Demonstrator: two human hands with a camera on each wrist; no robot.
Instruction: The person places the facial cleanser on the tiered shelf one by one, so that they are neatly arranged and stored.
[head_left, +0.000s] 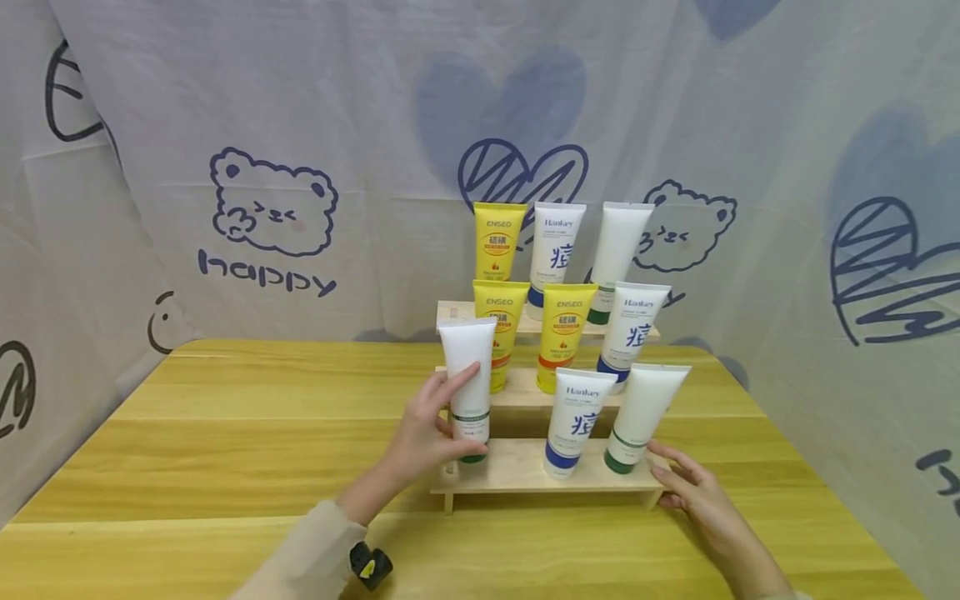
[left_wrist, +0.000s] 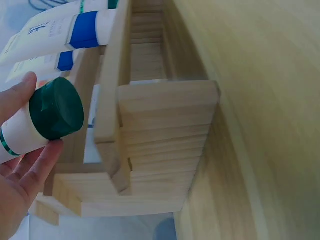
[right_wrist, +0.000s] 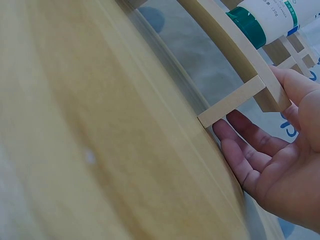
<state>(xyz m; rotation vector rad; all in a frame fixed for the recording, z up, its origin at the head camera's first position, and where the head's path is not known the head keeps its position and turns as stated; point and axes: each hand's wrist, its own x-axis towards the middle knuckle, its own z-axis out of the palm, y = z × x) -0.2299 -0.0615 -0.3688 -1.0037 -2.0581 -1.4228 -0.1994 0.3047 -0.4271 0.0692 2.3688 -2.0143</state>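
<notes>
My left hand [head_left: 429, 423] holds a white tube [head_left: 468, 358] with a green cap, cap down, at the left end of the lowest step of a wooden tiered stand [head_left: 510, 473]. In the left wrist view the flat end of its green cap [left_wrist: 59, 107] shows, a little apart from the board. My right hand [head_left: 699, 493] grips the stand's lower right corner, thumb at the board's end and fingers by the leg [right_wrist: 232, 102]. On that step stand a white Hankey tube [head_left: 576, 421] with a blue cap and another green-capped white tube [head_left: 645, 412].
The middle step carries two yellow ENSEO tubes [head_left: 566, 329] and a Hankey tube [head_left: 637, 325]. Along the top step are a yellow tube [head_left: 498, 237], a Hankey tube [head_left: 555, 246] and a green-capped white tube [head_left: 621, 250]. A printed cloth [head_left: 390, 108] hangs behind the wooden table [head_left: 225, 433].
</notes>
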